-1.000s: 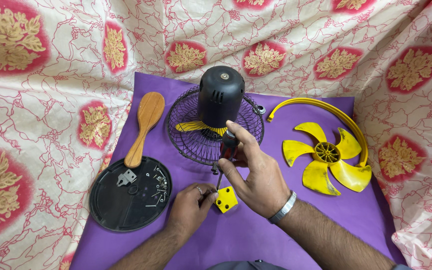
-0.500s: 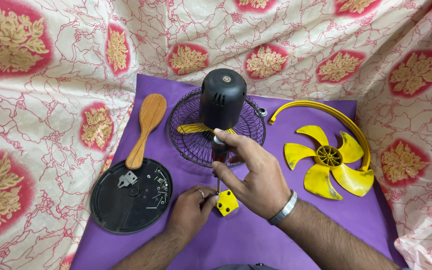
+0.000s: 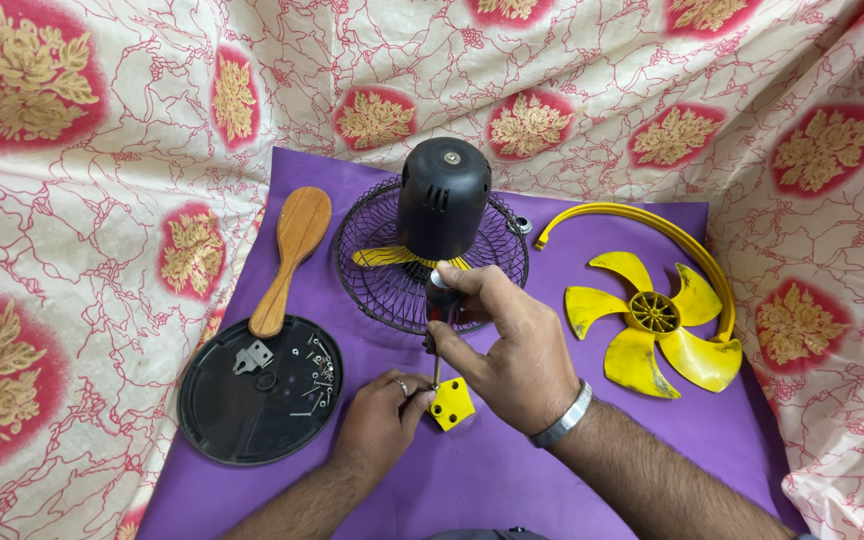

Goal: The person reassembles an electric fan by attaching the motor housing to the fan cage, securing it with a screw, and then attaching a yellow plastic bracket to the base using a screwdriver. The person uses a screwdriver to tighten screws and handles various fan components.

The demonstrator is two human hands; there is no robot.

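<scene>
My right hand (image 3: pixel 507 350) grips a dark-handled screwdriver (image 3: pixel 439 305) held upright, its tip down on a small yellow plastic block (image 3: pixel 451 404) lying on the purple mat. My left hand (image 3: pixel 382 415), with a ring on one finger, pinches the block's left side and steadies it. Just behind the hands stands a black fan motor housing (image 3: pixel 443 197) on a black wire grille (image 3: pixel 372 265), with a yellow blade showing under the grille.
A black round base plate (image 3: pixel 252 405) holding several screws and a metal bracket lies at left, a wooden brush (image 3: pixel 290 255) behind it. A yellow fan blade (image 3: pixel 652 320) and yellow ring (image 3: pixel 642 222) lie at right. Patterned cloth surrounds the purple mat (image 3: pixel 512 480).
My right hand has shifted its fingers on the screwdriver handle, turning it over the yellow block. My left hand stays on the block. The view shifted slightly.
</scene>
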